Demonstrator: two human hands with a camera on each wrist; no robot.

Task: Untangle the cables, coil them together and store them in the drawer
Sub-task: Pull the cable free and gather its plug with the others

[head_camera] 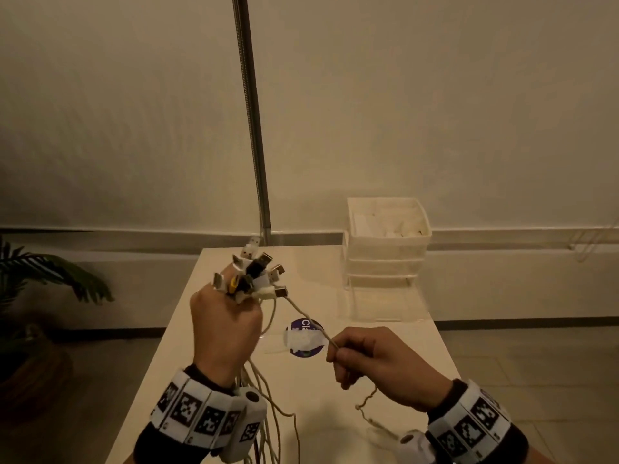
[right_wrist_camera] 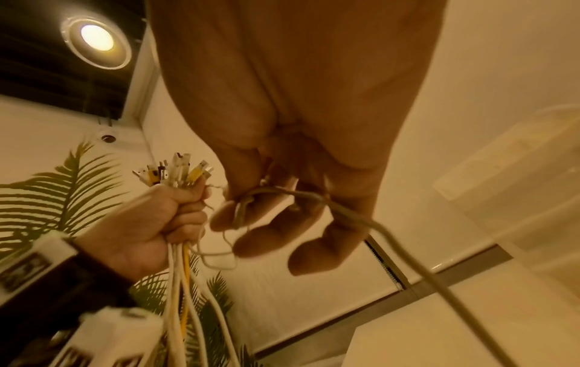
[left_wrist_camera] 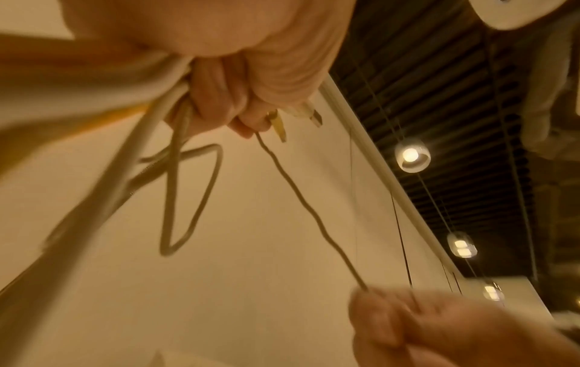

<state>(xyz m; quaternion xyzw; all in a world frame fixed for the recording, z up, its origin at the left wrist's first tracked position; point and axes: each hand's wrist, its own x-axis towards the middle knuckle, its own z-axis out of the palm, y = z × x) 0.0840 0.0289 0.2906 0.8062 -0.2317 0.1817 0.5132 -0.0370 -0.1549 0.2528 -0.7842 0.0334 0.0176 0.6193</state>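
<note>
My left hand [head_camera: 226,326] grips a bundle of white, yellow and black cables, raised above the table's left side. Their USB plugs [head_camera: 258,274] fan out above the fist, and the cords [head_camera: 268,410] hang down past my wrist. One thin white cable [head_camera: 306,318] runs taut from the bundle down to my right hand [head_camera: 365,354], which pinches it between thumb and fingers; its loose tail [head_camera: 365,401] kinks down below that hand. The right wrist view shows the same cable [right_wrist_camera: 354,218] passing over my curled fingers [right_wrist_camera: 251,240], with the bundle [right_wrist_camera: 176,171] to the left.
A white table [head_camera: 385,370] lies below both hands, with a round purple sticker [head_camera: 306,336] at its middle. A white stack of plastic drawers [head_camera: 385,249] stands at the back right, its top bin holding white items. A metal pole [head_camera: 254,128] rises behind; a plant [head_camera: 43,276] stands left.
</note>
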